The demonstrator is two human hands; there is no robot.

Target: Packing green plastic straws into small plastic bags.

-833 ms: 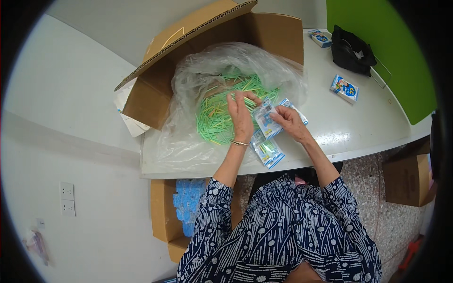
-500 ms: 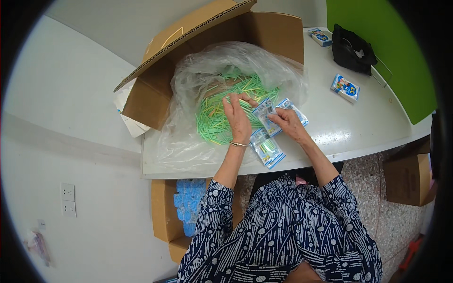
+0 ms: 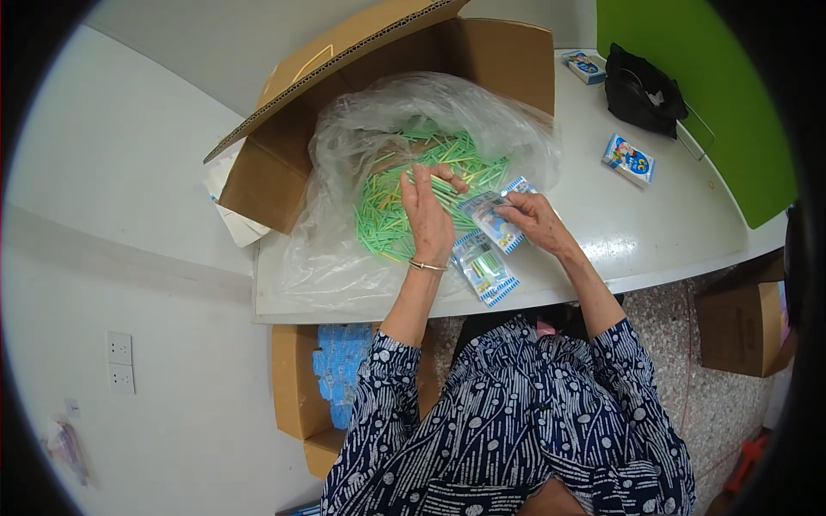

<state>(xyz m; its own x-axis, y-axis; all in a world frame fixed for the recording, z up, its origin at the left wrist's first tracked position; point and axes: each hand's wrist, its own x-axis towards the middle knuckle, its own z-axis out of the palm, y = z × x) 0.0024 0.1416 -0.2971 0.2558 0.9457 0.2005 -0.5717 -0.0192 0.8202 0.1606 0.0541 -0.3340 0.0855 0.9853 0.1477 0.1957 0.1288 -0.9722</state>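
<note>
While sticks [image 3: 445, 192] lie within the left grip [image 3: 429, 219], the right grip [image 3: 535, 221] pinches a packet [image 3: 496, 228].

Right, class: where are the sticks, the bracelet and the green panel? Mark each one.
Sticks [image 3: 379, 222]: head view, left side of the loose pile.
Bracelet [image 3: 428, 267]: head view, middle of its band.
Green panel [image 3: 723, 86]: head view, middle of its flat face.

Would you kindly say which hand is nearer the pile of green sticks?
Left. The left hand is over the pile of green sticks; the right hand is to its right, holding a packet.
</note>
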